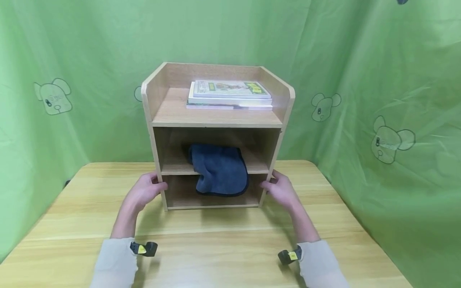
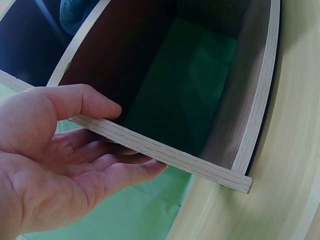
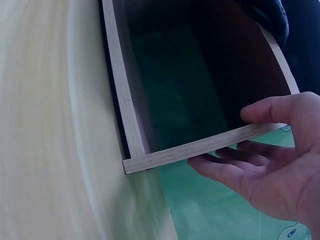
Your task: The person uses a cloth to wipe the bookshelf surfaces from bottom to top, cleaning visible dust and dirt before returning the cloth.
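Pale wood makes up the shelf unit (image 1: 216, 125) at the table's far middle; our left hand (image 1: 145, 190) and right hand (image 1: 283, 192) pinch its opposite sides, probably for even balance.

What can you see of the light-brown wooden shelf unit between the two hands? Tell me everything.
The light-brown, wood-grain shelf unit is upright, open front facing the head camera. Its top tray has raised sides and back, above two open compartments. A flat stack of pale books lies on top; a dark-blue fabric cloth hangs over the middle board's front edge. The bare left hand and bare right hand grip its side panels. Whether its base touches the pale wooden table is unclear.
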Action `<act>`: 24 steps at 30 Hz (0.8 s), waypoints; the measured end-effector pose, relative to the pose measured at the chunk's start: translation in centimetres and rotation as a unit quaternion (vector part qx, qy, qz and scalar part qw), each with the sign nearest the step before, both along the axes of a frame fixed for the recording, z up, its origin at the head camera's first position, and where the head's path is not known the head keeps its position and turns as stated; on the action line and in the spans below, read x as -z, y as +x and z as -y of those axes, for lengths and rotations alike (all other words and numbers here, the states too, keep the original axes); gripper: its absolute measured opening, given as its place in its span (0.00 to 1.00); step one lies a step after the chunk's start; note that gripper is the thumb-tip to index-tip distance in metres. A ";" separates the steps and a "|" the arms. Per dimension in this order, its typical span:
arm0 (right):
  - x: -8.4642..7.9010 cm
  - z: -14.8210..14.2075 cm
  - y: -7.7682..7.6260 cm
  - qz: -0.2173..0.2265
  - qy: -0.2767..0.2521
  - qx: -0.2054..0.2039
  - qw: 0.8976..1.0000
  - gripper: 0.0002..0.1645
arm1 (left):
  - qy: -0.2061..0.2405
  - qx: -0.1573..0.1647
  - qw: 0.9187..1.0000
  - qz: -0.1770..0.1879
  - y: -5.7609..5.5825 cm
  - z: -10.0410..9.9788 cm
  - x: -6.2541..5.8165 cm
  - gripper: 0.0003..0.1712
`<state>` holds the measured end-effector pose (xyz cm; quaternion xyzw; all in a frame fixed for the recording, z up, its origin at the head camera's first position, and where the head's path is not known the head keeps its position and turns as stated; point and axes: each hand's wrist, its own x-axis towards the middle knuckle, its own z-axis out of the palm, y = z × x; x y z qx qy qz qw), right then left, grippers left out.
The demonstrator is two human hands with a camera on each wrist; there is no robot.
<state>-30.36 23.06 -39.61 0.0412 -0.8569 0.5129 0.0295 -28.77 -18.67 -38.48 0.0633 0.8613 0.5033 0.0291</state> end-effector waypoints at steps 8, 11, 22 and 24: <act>-0.3 -0.4 -0.4 0.019 -0.010 -0.027 0.999 0.41 | 0.000 0.001 1.000 0.002 0.1 0.1 0.0 0.30; -0.3 -0.7 -0.5 0.026 -0.007 -0.035 0.999 0.42 | -0.003 0.003 1.000 0.004 0.2 0.2 0.0 0.29; -0.2 -1.2 -0.6 0.028 -0.011 -0.045 0.999 0.43 | -0.003 0.009 1.000 -0.002 0.2 0.2 -0.2 0.29; -0.3 -1.1 -0.5 0.029 -0.012 -0.045 0.999 0.43 | -0.007 0.010 1.000 -0.005 0.2 0.2 -0.3 0.29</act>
